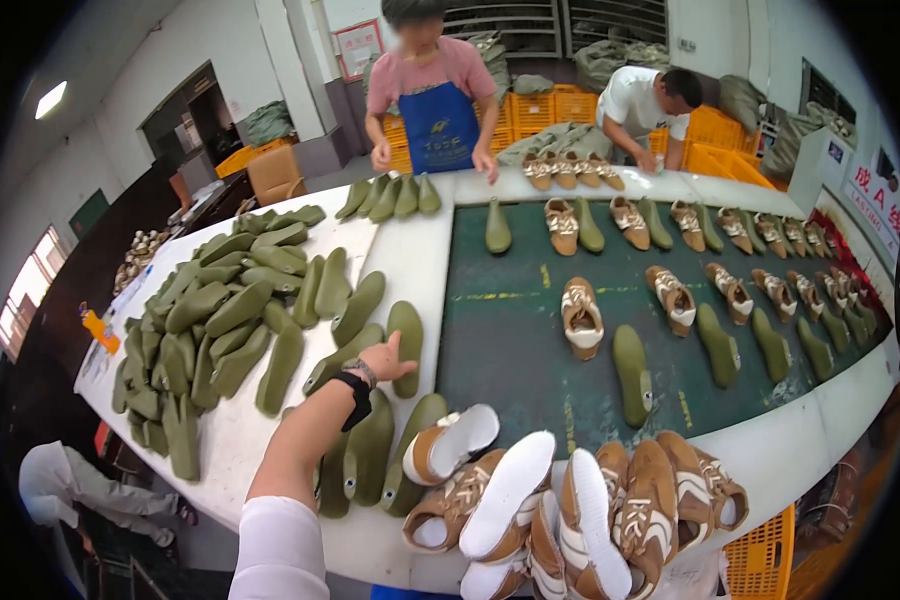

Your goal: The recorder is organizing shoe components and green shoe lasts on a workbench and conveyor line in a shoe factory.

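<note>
My left hand (384, 362), with a bracelet and a black band at the wrist, reaches over the white table. Its thumb and a finger are spread across the edge of a green shoe last (405, 325); the other fingers are partly hidden. Another green last (342, 358) lies just left of the hand, and more lasts (368, 452) lie below my wrist. Nearer me is a heap of brown and white sneakers (648, 510), several with white soles turned up. My right hand is not in view.
A large pile of green lasts (210, 310) covers the table's left. On the green conveyor belt (530, 400), sneakers (582, 318) and lasts (631, 370) stand in rows. Two people (438, 100) (635, 105) stand across the table. Yellow crates (715, 130) are behind them.
</note>
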Demonstrator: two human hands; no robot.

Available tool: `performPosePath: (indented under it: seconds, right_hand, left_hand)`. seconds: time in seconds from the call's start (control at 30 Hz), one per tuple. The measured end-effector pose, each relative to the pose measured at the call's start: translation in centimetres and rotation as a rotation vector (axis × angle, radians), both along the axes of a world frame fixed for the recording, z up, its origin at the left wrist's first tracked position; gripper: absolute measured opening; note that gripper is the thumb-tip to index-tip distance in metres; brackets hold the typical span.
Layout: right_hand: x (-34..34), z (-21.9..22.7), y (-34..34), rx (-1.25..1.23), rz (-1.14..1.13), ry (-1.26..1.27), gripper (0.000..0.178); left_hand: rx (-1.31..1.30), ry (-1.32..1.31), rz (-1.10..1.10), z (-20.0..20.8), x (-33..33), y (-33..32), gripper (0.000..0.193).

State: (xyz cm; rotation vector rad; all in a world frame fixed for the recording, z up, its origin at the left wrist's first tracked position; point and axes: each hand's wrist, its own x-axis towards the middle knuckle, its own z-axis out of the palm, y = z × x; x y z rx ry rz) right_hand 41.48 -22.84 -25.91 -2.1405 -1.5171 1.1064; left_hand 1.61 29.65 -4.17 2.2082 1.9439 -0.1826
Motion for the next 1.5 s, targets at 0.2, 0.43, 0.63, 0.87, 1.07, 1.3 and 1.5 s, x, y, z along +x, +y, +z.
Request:
performPosePath:
  seconds: [0.2,0.43,0.63,0.87,1.07,1.3,1.5]
  right_hand:
    - [1.5,-6.7,-2.1,-0.054,-0.105,-0.046,0.035]
    - [2.5,-9.3,-1.4,-0.03,-0.115,-0.059,0.033]
    - [0.0,-9.9,-5.3,-0.044,-0.128,-0.029,0.032]
    - [0.1,-8.8,-4.7,0.009,-0.077,-0.051,0.035]
    - [0.3,-1.1,0.4,-0.027,-0.047,0.014,0.036]
    - [1.0,-0.7,0.3,-0.14,-0.224,0.01,0.056]
    - [3.9,5.9,-4.2,-0.15,-0.051,0.223,0.062]
  left_hand:
    - [0.127,-0.09,-0.197,-1.6,5.0,4.8,0.053]
    - [-0.381,-0.201,-0.283,-2.7,17.7,2.4,0.058]
    - [-0.608,-0.385,-0.243,-1.3,19.2,-0.6,0.053]
    - [-0.713,-0.234,-0.288,0.1,17.3,-1.0,0.069]
    - [-0.667,0.244,-0.638,1.9,10.5,-4.8,0.1]
    - [-0.28,0.09,-0.367,7.4,6.1,-11.8,0.069]
    - [0.059,-0.52,-0.323,16.5,1.9,-18.5,0.04]
